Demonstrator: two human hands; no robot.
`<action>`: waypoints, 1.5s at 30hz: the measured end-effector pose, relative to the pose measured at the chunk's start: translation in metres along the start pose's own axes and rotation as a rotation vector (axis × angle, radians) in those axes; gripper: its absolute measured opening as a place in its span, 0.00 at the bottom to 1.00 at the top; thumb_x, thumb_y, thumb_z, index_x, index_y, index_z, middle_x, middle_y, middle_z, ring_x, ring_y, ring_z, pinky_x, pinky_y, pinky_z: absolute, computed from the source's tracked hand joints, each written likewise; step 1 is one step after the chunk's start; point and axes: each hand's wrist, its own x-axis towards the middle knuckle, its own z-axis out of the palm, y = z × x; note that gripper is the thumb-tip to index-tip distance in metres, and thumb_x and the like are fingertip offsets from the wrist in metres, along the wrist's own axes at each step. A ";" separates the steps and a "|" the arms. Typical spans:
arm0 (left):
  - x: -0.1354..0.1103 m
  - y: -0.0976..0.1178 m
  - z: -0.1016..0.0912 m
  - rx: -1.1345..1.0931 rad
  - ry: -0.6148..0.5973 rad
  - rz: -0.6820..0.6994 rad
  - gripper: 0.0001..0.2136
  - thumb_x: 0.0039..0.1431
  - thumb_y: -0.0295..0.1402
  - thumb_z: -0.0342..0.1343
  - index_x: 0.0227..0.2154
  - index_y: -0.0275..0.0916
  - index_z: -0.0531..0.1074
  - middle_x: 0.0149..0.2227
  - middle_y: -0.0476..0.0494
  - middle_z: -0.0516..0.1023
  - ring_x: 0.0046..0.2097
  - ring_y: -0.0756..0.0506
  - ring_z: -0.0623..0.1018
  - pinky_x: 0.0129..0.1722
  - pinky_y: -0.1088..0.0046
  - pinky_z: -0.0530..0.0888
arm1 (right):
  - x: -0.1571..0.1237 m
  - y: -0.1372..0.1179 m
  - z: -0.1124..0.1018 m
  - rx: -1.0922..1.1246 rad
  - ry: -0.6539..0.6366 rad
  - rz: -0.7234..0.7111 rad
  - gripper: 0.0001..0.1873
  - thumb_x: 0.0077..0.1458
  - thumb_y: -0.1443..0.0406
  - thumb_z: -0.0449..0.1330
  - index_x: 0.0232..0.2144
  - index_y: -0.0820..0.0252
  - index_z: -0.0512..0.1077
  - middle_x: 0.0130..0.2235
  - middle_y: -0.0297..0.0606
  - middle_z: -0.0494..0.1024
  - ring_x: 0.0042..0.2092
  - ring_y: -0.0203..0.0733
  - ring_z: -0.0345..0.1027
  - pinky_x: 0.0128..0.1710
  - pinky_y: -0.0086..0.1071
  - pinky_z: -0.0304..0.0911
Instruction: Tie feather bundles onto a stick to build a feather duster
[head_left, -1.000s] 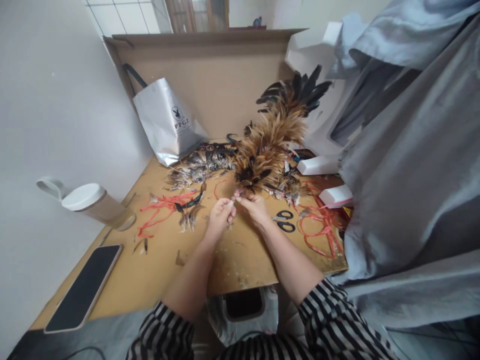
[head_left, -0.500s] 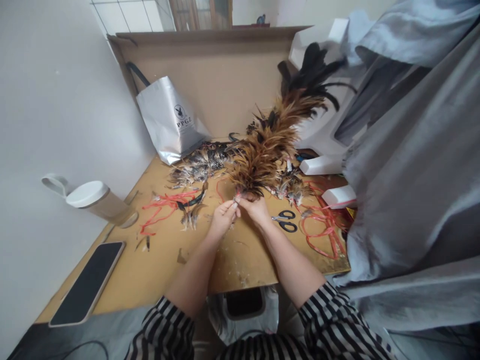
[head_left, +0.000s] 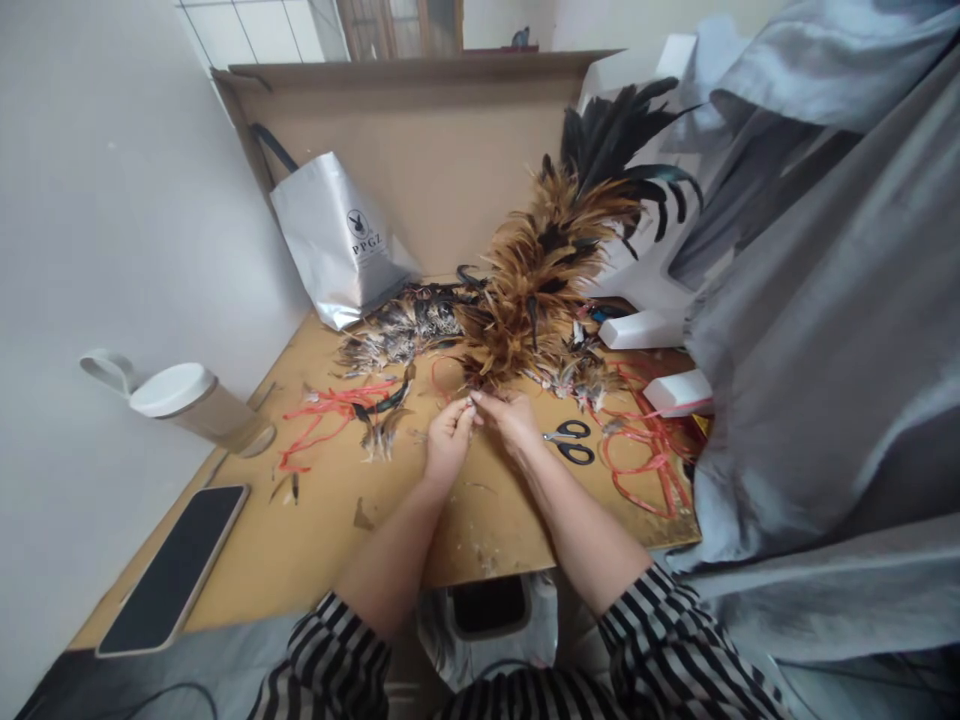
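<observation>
My left hand (head_left: 448, 434) and my right hand (head_left: 511, 416) meet over the middle of the yellow table (head_left: 315, 520), both with fingers pinched at the base of a long feather bundle (head_left: 541, 262). The bundle is brown and orange with black plumes at its far tip, and it rises away from me toward the back right. A thin red string (head_left: 442, 375) curls by its base, close to my fingertips. Black-handled scissors (head_left: 570, 443) lie just right of my right hand.
Loose dark feathers (head_left: 401, 330) and red strings (head_left: 334, 410) lie across the table, more red string (head_left: 645, 460) at the right. A silver bag (head_left: 337, 240) leans on a cardboard sheet behind. A white-lidded jug (head_left: 191, 405) and a phone (head_left: 176, 570) sit left; grey cloth (head_left: 825, 330) hangs right.
The feather bundle has swung upward and to the right, its black tip now higher. My hands stayed pinched together at its base and shifted slightly.
</observation>
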 end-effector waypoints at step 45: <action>0.005 0.003 -0.016 0.207 -0.102 -0.089 0.10 0.50 0.37 0.56 0.29 0.35 0.75 0.25 0.44 0.76 0.25 0.50 0.72 0.25 0.76 0.66 | 0.012 0.001 -0.021 -0.410 -0.197 -0.213 0.13 0.41 0.58 0.63 0.17 0.63 0.72 0.19 0.33 0.72 0.23 0.34 0.62 0.24 0.27 0.55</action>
